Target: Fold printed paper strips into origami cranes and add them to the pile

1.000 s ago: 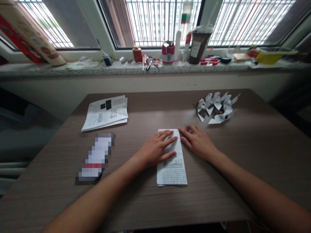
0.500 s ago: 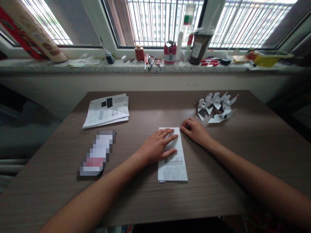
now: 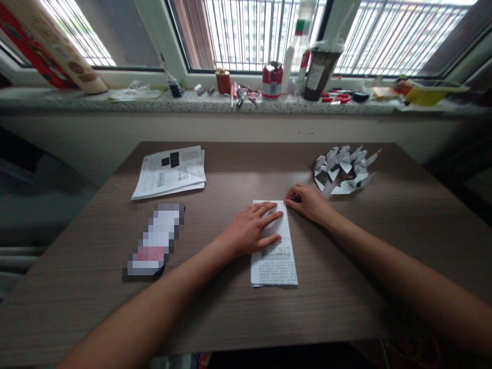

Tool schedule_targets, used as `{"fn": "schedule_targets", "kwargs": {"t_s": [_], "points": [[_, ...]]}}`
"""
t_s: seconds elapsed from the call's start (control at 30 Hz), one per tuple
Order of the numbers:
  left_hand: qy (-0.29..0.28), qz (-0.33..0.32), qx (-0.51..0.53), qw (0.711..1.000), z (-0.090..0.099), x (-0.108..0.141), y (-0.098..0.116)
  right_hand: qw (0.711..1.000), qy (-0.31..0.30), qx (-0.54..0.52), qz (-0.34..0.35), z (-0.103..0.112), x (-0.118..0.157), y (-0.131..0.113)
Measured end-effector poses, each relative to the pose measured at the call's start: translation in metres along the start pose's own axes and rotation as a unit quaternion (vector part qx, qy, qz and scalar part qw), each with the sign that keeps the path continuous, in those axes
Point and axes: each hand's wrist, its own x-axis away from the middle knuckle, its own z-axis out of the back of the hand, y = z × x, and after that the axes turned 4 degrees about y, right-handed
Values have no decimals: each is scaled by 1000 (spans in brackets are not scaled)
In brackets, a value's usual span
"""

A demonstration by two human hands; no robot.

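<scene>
My left hand [image 3: 253,228] lies flat, fingers spread, on the folded paper [image 3: 274,269] at mid-frame; my right hand [image 3: 305,201] curls at its upper right corner, and I can't tell if it pinches. Just beyond that hand sits a spiky paper ring [image 3: 344,189]. A phone [image 3: 158,230] and some printed sheets [image 3: 169,177] lie left on the desk [image 3: 346,297]. Along the top, a lidded cup [image 3: 317,77] looks dark inside; I can't see into the red can [image 3: 272,82].

Both forearms [image 3: 161,294] are showing bare, tapering to slim wrists [image 3: 226,246]; left hand [image 3: 250,230] and right hand [image 3: 306,201] likewise going uncovered.
</scene>
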Motion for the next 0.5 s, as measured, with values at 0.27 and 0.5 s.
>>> {"fn": "schedule_targets", "kwargs": {"t_s": [0.27, 0.5], "points": [[-3, 0, 4, 1000, -3, -1, -1, 999, -44, -12, 15, 7, 9, -3], [-5, 1, 1, 1000, -5, -1, -2, 997, -67, -16, 29, 11, 23, -11]]}}
